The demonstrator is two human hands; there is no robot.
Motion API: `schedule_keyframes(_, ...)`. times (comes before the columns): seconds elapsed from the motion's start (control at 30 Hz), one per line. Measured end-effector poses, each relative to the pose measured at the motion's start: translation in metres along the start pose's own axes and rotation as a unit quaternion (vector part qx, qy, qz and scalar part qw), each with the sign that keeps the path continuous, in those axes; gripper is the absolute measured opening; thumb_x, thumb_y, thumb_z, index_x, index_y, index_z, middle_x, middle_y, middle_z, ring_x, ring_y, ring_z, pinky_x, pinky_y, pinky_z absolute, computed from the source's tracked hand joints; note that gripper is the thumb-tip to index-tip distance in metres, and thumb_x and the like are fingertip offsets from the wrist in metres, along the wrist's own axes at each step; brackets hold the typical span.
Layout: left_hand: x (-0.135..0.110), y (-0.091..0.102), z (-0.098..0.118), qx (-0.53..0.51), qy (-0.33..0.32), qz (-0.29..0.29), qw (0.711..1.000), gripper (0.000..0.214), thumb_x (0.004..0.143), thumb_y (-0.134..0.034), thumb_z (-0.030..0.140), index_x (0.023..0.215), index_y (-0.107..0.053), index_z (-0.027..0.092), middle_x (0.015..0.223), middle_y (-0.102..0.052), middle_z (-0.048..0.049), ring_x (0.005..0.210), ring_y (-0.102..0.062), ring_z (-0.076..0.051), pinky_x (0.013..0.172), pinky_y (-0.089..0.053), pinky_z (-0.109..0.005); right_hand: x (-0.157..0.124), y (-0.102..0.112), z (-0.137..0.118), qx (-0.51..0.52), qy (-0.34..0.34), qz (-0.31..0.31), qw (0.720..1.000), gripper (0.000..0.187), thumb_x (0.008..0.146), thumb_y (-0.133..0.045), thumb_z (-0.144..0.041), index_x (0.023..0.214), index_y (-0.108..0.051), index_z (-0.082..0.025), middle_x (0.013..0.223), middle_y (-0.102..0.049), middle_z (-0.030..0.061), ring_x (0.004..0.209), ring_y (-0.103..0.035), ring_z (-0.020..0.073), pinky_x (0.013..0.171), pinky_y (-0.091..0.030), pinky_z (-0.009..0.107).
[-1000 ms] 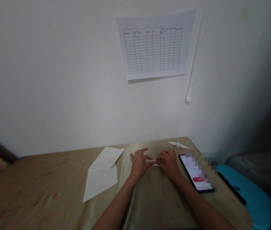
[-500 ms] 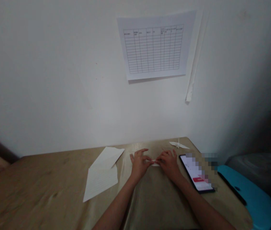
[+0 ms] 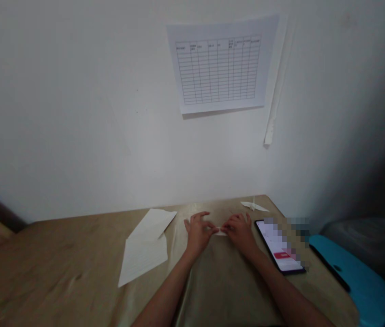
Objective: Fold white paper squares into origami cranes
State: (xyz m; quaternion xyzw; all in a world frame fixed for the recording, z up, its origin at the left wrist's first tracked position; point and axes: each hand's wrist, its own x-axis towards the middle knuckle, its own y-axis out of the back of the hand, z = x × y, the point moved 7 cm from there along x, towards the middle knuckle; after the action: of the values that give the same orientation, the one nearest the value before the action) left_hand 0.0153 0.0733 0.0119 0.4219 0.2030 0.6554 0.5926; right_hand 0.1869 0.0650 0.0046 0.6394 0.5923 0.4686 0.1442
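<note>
My left hand and my right hand meet over the tan table, fingertips pinched on a small folded piece of white paper that lies between them. Most of that piece is hidden under the fingers. Left of my left hand lie two white sheets, partly overlapping. Behind my right hand, near the wall, rests a small folded white paper figure.
A phone with a lit screen lies just right of my right hand. A blue stool or seat stands past the table's right edge. On the white wall hangs a printed grid sheet beside a white cable duct.
Almost nothing differs; both hands stay pinched on the small folded paper, with only slight finger shifts.
</note>
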Motion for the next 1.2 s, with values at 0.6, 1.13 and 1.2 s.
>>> schedule_keyframes(0.6,0.000,0.002,0.004,0.013,-0.018,-0.003,1.000,0.010,0.075,-0.080,0.022,0.071,-0.077,0.031,0.126,-0.068,0.0013,0.129,-0.046,-0.031,0.113,-0.012,-0.073,0.001,-0.003,0.009,-0.004,-0.011,-0.002,1.000,0.016,0.088,-0.065,-0.038,0.079,-0.076,-0.031,0.088,-0.072,0.0015,0.104,-0.056,0.0257,0.113,-0.010,0.064)
schedule_keyframes(1.13,-0.005,-0.003,0.011,0.056,-0.044,0.003,0.997,0.008,0.081,-0.072,0.021,0.078,-0.077,0.027,0.119,-0.062,-0.0046,0.123,-0.046,-0.030,0.118,-0.009,-0.068,-0.003,-0.007,-0.009,0.016,0.020,-0.029,0.999,0.023,0.092,-0.060,-0.047,0.085,-0.076,-0.032,0.093,-0.072,0.0009,0.106,-0.056,0.0241,0.115,-0.006,0.065)
schedule_keyframes(1.2,-0.004,0.001,0.010,0.055,-0.039,0.014,0.998,0.007,0.080,-0.074,0.023,0.076,-0.077,0.028,0.119,-0.062,-0.0044,0.123,-0.046,-0.031,0.117,-0.010,-0.069,-0.003,-0.006,-0.006,0.016,0.012,-0.027,0.999,0.021,0.093,-0.059,-0.043,0.087,-0.076,-0.031,0.095,-0.072,0.0014,0.107,-0.056,0.0241,0.115,-0.007,0.065)
